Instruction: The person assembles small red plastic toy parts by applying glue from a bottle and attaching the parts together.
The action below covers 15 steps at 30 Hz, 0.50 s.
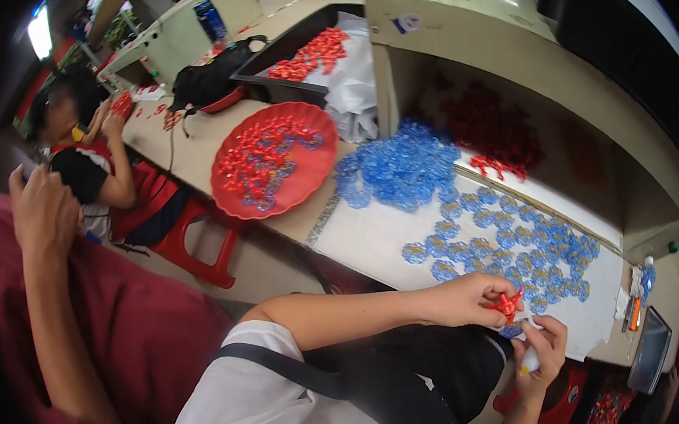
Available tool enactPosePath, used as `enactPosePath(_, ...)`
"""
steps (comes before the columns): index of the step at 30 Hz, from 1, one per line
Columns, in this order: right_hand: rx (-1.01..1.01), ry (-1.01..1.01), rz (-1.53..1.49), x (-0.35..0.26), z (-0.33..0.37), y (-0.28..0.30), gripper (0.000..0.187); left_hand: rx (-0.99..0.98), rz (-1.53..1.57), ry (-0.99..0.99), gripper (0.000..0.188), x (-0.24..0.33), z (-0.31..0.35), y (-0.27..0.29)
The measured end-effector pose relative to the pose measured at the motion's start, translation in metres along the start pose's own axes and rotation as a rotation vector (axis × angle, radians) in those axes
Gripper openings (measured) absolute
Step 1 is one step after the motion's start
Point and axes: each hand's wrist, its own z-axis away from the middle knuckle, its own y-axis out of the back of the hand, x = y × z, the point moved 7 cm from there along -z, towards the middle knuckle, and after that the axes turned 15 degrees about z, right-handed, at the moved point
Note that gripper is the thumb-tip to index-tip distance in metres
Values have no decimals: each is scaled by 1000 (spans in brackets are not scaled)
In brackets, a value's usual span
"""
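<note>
My left hand [462, 299] reaches across from the left and pinches a small red plastic piece [509, 305] at its fingertips. Just below it, my right hand [543, 349] comes up from the lower edge. It grips a small white thing with a yellow tip [528, 362], and a blue round piece [511, 331] sits at its fingers. The red piece is right above the blue one, touching or nearly so. Both hands hover at the near edge of a white sheet [374, 241] covered with several flat blue round pieces [517, 238].
A heap of blue pieces [400, 167] lies behind the sheet, and red pieces [497, 132] fill the cabinet recess. A round red tray [231, 200] and a black bin [253, 71] hold more parts. One person [84, 164] sits at far left near a red stool [191, 251]; a maroon-sleeved arm [42, 235] is closer.
</note>
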Motion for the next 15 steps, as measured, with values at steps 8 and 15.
enactPosePath(8, 148, -129, -12, 46, 35, 23, 25, 957, -1209, -705, 23, 149, 97, 92)
enactPosePath(15, 121, -303, -117, 65, 45, 19, 21, 1375, -1871, 108, 18, 195, 154, 201)
